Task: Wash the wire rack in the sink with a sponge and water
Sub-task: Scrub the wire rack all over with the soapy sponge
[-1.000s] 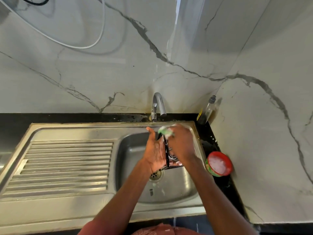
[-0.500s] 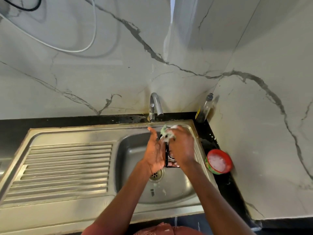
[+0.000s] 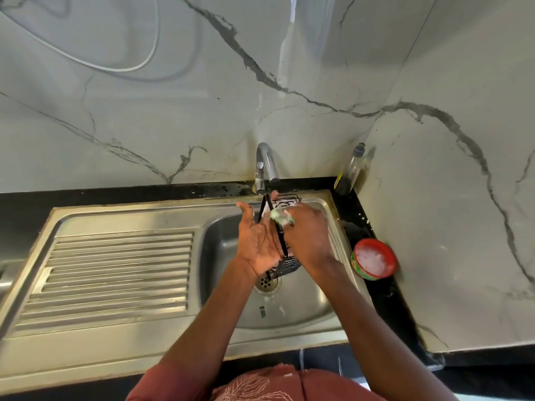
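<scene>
Marble-veined wall panels back a steel sink (image 3: 333, 227) set in a black tabletop (image 3: 385, 308). Left hand (image 3: 257, 241): fingers straight and apart, palm laid flat against the near-left face of the wire rack (image 3: 285, 263), steadying it. Right hand (image 3: 308, 235): fingers curled round a green sponge (image 3: 279, 217), sudsy, pressed against the rack's upper part from the right. Rack sits between the two hands, above the basin, lower end just over the drain (image 3: 267, 282), upper end just below the faucet (image 3: 265, 166). Its long axis runs from the drain up toward the faucet, roughly away from the body. No water stream can be made out at the spout.

Judgement: scrubbing step in progress; rinse not yet done. The sponge hand is the working one and lies at the far end of the rack, so the next stroke would likely run along the long axis back toward the drain end, left palm bracing.

Off to the right on the tabletop: a red tub of soap (image 3: 373, 260), foamy; a clear bottle (image 3: 351, 169) in the corner.
</scene>
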Available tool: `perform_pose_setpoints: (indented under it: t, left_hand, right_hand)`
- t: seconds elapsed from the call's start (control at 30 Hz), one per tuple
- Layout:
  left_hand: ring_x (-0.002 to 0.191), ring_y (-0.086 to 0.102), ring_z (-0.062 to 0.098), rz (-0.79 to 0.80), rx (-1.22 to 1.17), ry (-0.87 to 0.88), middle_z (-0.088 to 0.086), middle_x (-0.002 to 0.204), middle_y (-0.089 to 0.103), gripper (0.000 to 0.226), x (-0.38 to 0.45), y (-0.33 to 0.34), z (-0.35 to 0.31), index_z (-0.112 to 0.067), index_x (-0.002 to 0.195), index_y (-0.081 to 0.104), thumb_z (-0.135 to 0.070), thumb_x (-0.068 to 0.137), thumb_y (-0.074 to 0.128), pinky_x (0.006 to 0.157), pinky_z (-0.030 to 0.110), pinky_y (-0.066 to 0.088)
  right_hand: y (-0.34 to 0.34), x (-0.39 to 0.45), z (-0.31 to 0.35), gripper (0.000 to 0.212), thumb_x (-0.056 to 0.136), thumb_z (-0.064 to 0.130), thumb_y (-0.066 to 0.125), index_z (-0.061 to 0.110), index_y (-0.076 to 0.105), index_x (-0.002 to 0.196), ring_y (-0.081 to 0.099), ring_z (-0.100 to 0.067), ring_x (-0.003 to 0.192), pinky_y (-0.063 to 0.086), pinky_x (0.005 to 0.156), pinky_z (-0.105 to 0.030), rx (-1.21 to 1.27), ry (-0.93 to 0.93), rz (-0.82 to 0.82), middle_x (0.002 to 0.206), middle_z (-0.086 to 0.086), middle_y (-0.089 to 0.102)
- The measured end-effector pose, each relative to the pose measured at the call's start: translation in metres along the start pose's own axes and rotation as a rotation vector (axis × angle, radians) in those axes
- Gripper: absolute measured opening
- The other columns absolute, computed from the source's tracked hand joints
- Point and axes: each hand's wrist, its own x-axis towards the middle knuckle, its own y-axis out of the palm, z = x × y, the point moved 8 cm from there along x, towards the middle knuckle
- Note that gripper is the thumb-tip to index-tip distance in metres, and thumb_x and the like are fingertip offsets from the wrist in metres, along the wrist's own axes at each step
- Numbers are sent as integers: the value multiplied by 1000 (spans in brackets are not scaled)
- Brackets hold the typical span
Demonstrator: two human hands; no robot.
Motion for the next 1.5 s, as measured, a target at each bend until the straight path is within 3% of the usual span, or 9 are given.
perform_pose_setpoints:
  t: [0.13,0.23,0.4,0.5,0.6,0.83,0.93,1.17,1.5]
  left_hand:
    - [146,42,41,-25,20,46,19,158,44,78,0,-12,-9,-36,156,44,-82,93,39,123,62,25]
    - [139,51,39,-50,77,73,18,155,49,64,3,-9,-9,-33,156,45,-69,104,31,114,55,41]
    - [123,64,34,-140,149,130,18,137,64,72,8,-14,-17,-27,152,51,-74,98,41,103,51,50]
    - [109,69,32,-138,99,120,18,111,71,82,12,-23,-10,-7,129,69,-77,94,46,113,48,44]
    - [120,53,32,-166,153,178,16,118,62,94,15,-35,-16,-27,158,43,-81,83,63,126,55,19]
    - [126,61,33,-171,152,240,14,136,66,74,17,-20,-27,-35,150,53,-80,94,33,104,49,51]
    - [125,64,28,-160,173,210,9,130,70,81,17,-16,-19,-31,152,51,-82,92,36,100,43,53]
    - [131,59,36,-189,63,240,13,145,61,82,10,-25,-34,-37,153,49,-87,91,29,111,54,46]
    - [128,59,34,-131,75,202,14,136,65,95,9,-17,-23,-27,154,48,-90,86,35,109,53,47]
  right_hand:
    - [9,-25,2,30,77,-5,66,17,80,92,62,-6,83,53,78,-21,65,-132,200,96,4,74]
    - [-6,-20,-20,37,77,-8,64,18,81,97,65,0,78,45,67,-5,194,58,94,99,9,74]
    - [-12,-20,-3,44,79,-12,64,19,80,106,70,-8,88,60,73,-27,302,41,-159,105,3,74]
    - [10,-19,20,40,80,-8,68,24,78,102,67,-6,82,57,69,-24,271,-30,0,94,6,73]
    - [21,-26,13,31,79,-3,68,25,75,92,63,-2,69,50,57,-23,238,-9,193,79,10,69]
    - [14,-2,8,32,83,8,69,23,76,110,62,-6,78,35,60,-1,148,127,85,100,5,76]
    - [26,13,24,20,86,16,71,23,77,104,67,-12,88,47,73,-16,107,106,44,99,3,73]
    - [16,-21,6,16,79,14,66,16,64,64,59,-17,59,40,50,-26,-7,87,212,64,4,63]
    - [20,10,28,11,84,14,67,14,77,90,62,-17,73,47,66,-27,53,85,151,84,-2,73]
